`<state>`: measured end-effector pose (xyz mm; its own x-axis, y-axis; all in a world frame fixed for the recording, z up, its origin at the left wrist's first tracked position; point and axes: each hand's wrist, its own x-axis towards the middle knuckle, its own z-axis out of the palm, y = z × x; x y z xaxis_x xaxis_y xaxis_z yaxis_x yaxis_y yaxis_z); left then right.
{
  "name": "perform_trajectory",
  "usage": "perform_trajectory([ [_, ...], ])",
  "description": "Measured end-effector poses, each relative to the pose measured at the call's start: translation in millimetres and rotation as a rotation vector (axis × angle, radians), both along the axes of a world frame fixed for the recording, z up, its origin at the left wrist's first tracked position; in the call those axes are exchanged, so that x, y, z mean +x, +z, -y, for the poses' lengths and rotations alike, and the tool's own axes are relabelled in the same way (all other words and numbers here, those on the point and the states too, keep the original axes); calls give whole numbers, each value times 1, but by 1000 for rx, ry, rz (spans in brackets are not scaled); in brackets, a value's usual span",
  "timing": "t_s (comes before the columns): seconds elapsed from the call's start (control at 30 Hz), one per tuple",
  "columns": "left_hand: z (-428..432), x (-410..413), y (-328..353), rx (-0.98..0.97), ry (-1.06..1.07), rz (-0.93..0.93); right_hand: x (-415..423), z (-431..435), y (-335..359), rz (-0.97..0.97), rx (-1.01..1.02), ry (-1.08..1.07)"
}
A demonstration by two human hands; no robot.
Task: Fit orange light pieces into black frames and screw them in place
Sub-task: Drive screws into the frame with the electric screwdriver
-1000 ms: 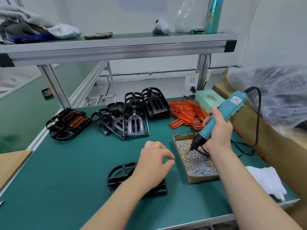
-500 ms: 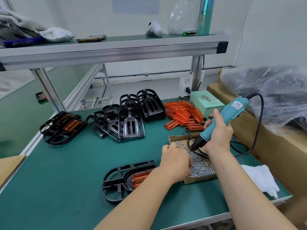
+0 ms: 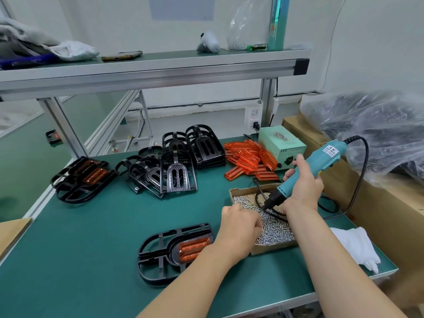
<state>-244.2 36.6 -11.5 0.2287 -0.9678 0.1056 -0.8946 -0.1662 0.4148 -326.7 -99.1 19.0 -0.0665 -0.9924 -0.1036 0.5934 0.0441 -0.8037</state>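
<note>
Frame [image 3: 158,258] flat on table [image 3: 91,237], long axis left-right, orange piece [image 3: 193,247] seated at right end. Lies just left of left hand [image 3: 241,228], fingers down in screws [image 3: 275,232]. Pinching one? Cannot tell. Right hand [image 3: 302,189] clamped on driver [image 3: 321,160], tip over box [image 3: 270,249], farther from frame.

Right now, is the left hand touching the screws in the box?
Touching. The head view shows the left hand, its fingers dipped into the screws in the box.
</note>
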Motion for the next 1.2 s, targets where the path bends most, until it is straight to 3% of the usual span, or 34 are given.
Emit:
perform_trajectory([
  [0.53,3,-2,7,95,-67,71,0,-1,0,9,13,-5],
  [0.8,-3,1,-2,-114,55,-161,3,-4,4,25,24,-12],
  [0.87,-6,2,1,-180,101,-280,3,-5,5,37,29,-13],
  [1.03,-16,19,5,-305,333,-853,4,-9,13,110,62,-29],
  [1.2,-24,29,0,-340,421,-1296,13,-18,21,209,111,17],
])
